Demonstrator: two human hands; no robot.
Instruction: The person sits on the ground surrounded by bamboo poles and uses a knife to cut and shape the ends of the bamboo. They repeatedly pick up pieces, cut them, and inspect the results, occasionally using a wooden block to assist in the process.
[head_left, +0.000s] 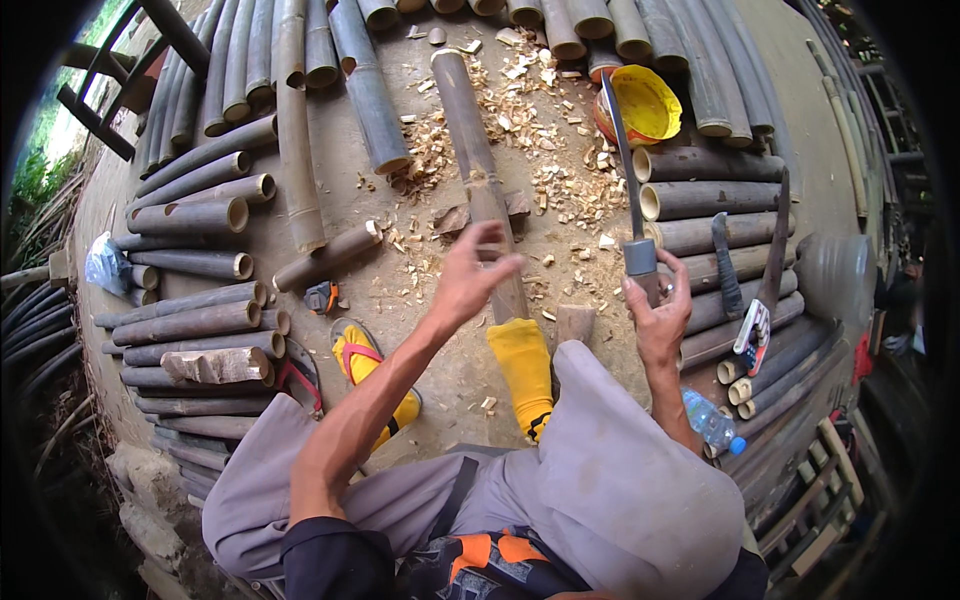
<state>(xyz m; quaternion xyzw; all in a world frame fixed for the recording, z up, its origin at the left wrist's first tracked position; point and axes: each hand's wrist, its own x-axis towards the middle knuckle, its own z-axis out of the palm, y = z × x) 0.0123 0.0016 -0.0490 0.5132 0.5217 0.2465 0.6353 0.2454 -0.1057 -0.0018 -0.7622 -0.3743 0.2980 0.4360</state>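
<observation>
My right hand (660, 315) is closed round the brown handle of a long, chisel-like tool (622, 150). Its narrow dark blade points up and away, past a grey collar above my fingers. Slightly smeared by motion, my left hand (482, 270) is held with its fingers apart and holds nothing. It hovers over a bamboo pole (465, 115) that lies lengthwise in front of me, and I cannot tell whether it touches it. The pole rests across a low wooden block (452, 220). My foot in a yellow sock (522, 370) is at the pole's near end.
Pale wood chips (510, 120) litter the ground around the pole. Bamboo lengths (200, 320) are stacked left, right and beyond. On the right lie a yellow tub (650, 105), a handsaw (765, 290), a dark-sheathed blade (727, 265) and a water bottle (712, 420). A tape measure (321, 297) lies left.
</observation>
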